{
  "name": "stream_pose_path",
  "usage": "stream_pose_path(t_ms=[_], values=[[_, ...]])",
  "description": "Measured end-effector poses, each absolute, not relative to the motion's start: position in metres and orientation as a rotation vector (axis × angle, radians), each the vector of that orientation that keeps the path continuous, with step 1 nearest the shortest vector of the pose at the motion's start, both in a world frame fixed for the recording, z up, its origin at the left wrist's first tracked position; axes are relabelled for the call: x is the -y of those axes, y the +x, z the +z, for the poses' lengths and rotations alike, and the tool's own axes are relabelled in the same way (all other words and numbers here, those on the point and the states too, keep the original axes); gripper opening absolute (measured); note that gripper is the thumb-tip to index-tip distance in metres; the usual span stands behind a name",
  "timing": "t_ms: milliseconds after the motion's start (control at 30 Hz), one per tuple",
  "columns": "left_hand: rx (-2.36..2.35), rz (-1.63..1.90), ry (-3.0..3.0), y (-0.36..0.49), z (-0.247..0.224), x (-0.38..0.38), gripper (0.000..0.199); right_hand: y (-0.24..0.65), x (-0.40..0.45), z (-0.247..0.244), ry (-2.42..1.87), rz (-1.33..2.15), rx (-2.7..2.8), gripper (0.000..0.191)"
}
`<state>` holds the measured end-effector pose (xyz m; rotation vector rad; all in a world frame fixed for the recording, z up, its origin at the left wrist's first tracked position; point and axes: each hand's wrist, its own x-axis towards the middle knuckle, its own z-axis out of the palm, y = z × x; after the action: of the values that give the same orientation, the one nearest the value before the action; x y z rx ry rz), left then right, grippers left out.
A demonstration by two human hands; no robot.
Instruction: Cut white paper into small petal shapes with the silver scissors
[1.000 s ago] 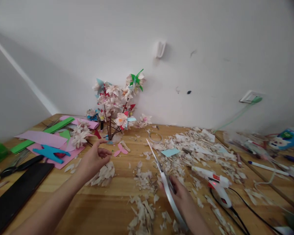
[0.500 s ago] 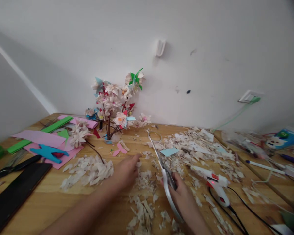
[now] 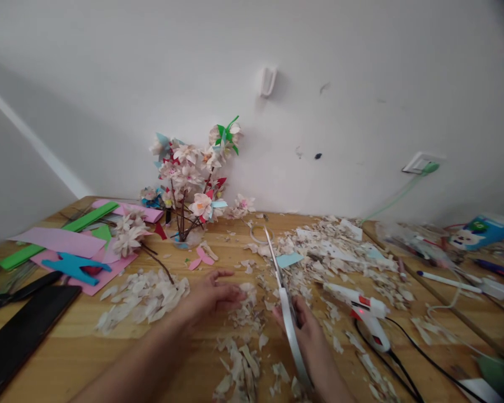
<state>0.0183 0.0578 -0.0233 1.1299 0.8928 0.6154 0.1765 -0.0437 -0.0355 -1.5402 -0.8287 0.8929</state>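
Note:
My right hand grips a pair of large scissors by the silvery handles, blades pointing away from me and nearly together. To its left, my left hand hovers low over the wooden table with fingers stretched and apart; nothing shows in it. Pale scraps lie by its fingertips and between my hands. Left of that hand is a pile of whitish petals. Beyond it lies a pink petal-shaped cutout.
A bunch of handmade flowers stands at the wall. Coloured paper and a black phone-like slab lie left. On the right are a lit glue gun with its cord, a blue-white pen and heaped shavings.
My left hand has opened from a pointing shape, its fingers spreading, and sits slightly lower. The scissors stay in my right hand, tips a little further right. The view has shifted slightly.

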Motion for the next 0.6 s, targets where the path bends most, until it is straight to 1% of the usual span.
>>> stream_pose_path(t_ms=[100, 200, 333, 600], values=[[-0.796, 0.562, 0.947, 0.017, -0.018, -0.045, 0.040, 0.171, 0.042, -0.038, -1.436, 0.999, 0.665, 0.034], [-0.725, 0.518, 0.835, 0.019, -0.018, -0.038, 0.049, 0.168, 0.040, -0.039, -1.344, 1.013, 0.591, 0.040], [-0.716, 0.491, 0.881, 0.020, -0.024, -0.036, 0.050, 0.170, 0.040, -0.040, -1.250, 1.064, 0.542, 0.040], [-0.697, 0.412, 0.928, 0.015, -0.026, -0.038, 0.050, 0.175, 0.044, -0.043, -1.263, 1.056, 0.627, 0.036]])
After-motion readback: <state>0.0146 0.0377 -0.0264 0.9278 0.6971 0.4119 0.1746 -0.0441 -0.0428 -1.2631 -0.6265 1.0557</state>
